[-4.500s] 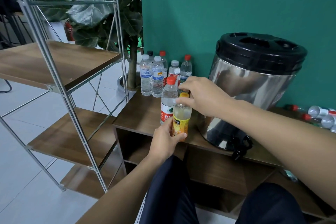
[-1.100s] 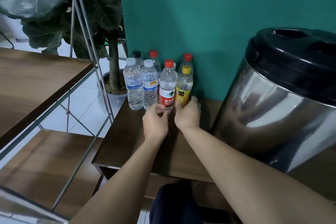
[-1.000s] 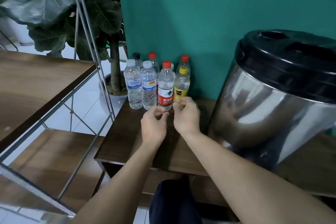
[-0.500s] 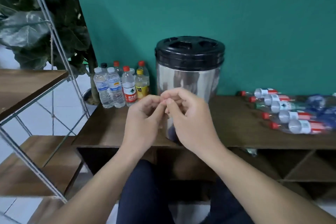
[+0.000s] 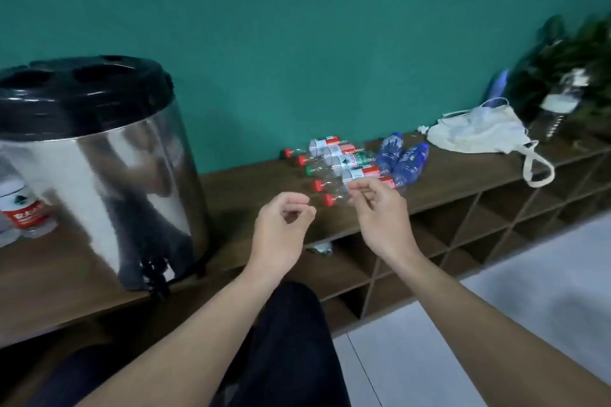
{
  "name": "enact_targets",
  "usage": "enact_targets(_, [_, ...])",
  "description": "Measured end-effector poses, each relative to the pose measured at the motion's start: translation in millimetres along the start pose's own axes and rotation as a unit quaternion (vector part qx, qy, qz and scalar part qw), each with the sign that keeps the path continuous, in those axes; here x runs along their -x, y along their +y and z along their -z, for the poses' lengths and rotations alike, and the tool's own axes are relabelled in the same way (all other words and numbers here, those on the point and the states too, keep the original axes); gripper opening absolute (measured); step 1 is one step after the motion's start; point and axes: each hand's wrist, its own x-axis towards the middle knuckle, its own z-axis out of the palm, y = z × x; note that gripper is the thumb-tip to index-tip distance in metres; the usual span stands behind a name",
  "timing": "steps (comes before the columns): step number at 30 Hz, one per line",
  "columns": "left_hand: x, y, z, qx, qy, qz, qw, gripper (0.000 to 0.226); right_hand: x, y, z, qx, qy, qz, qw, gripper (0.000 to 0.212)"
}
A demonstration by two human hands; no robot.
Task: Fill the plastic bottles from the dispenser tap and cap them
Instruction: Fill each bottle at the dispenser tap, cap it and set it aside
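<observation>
— Hovering over the counter [image 5: 251,182], both hands are empty, right of the dispenser [image 5: 96,155]. What are the fingers doing?

— The left hand [image 5: 281,228] has its fingers loosely curled, thumb and forefinger tips nearly meeting, with nothing between them. The right hand [image 5: 380,215] is much the same: fingers bent and relaxed, thumb tip close to the forefinger, holding nothing that I can see.

— And the bottles?

— A cluster of empty bottles [image 5: 350,165] lies on its side on the counter, well to the right of the dispenser and just beyond the right hand. Most have red caps, one has a green cap, and two are blue. The right hand's fingertips overlap the nearest bottle in the view; I cannot tell whether they touch it.

— Anything on the other side of the dispenser?

— A red-labelled bottle [image 5: 23,211] stands upright at its left, partly cut off by the edge of the view.

— The tap?

— The black tap [image 5: 155,274] sits low on the front of the dispenser, at the counter's front edge, left of the left hand. Farther right of the dispenser, past the lying bottles, a white cloth bag [image 5: 479,132] rests against the green wall [image 5: 330,26].
</observation>
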Motion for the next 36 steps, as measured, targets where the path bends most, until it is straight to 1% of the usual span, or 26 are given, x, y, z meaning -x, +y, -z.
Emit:
enact_targets(3, [-31.8,-28.4,-30.5,-0.055,-0.027,0.040,0.997,0.021,-27.4,51.7,16.9,0.056,0.035,-0.027,0.997,0.024])
enact_targets(5, [-49.8,-45.0,-46.7,-0.094,-0.026,0.057,0.994,0.029,-44.4,79.5,23.5,0.091,0.053,-0.049,0.993,0.030])
enact_targets(8, [-69.7,-61.7,-66.4,-0.109,-0.019,0.079,0.991,0.040,-65.5,112.3,30.6,0.114,0.076,-0.095,0.986,0.041])
enact_targets(10, [-79.5,-70.4,-78.4,-0.111,-0.018,0.082,0.990,0.048,-76.9,129.6,34.1,0.112,0.076,-0.119,0.984,0.049])
enact_targets(13, [-91.8,-75.3,-93.1,-0.114,-0.026,0.084,0.990,0.055,-90.2,150.0,34.3,0.103,0.057,-0.140,0.983,0.057])
enact_targets(17, [-103.5,-72.1,-103.8,-0.110,-0.040,0.081,0.990,0.056,-96.1,158.7,27.9,0.077,0.054,-0.159,0.983,0.060])
enact_targets(22, [-100.1,-70.4,-98.4,-0.047,-0.034,0.108,0.992,0.055,-86.0,152.7,21.5,0.058,0.050,-0.159,0.984,0.065])
enact_targets(24, [-92.8,-65.4,-92.3,0.001,-0.024,0.117,0.993,0.045,-79.9,144.6,17.8,0.041,0.048,-0.163,0.985,0.065])
enact_targets(25, [-87.4,-60.9,-88.4,0.032,-0.016,0.114,0.993,0.037,-76.8,139.2,15.1,0.038,0.041,-0.162,0.985,0.061])
enact_targets(27, [-74.5,-48.2,-77.3,0.084,0.007,0.102,0.991,0.026,-71.0,124.0,9.7,0.036,0.020,-0.147,0.988,0.050])
enact_targets(29, [-62.5,-35.8,-60.1,0.122,0.031,0.089,0.988,0.027,-65.8,106.4,3.7,0.036,-0.004,-0.132,0.991,0.047])
enact_targets(32, [-49.6,-17.7,-24.9,0.115,0.053,0.046,0.991,0.029,-58.1,72.8,-4.5,0.087,-0.022,-0.082,0.993,0.063])
enact_targets(34, [-41.3,-6.8,2.4,0.102,0.056,0.016,0.993,0.028,-48.8,42.1,-11.1,0.124,-0.045,-0.004,0.991,0.071])
enact_targets(36, [-31.0,0.5,29.7,0.088,0.058,-0.011,0.994,0.025,-32.9,9.5,-21.2,0.138,-0.111,0.082,0.981,0.078])
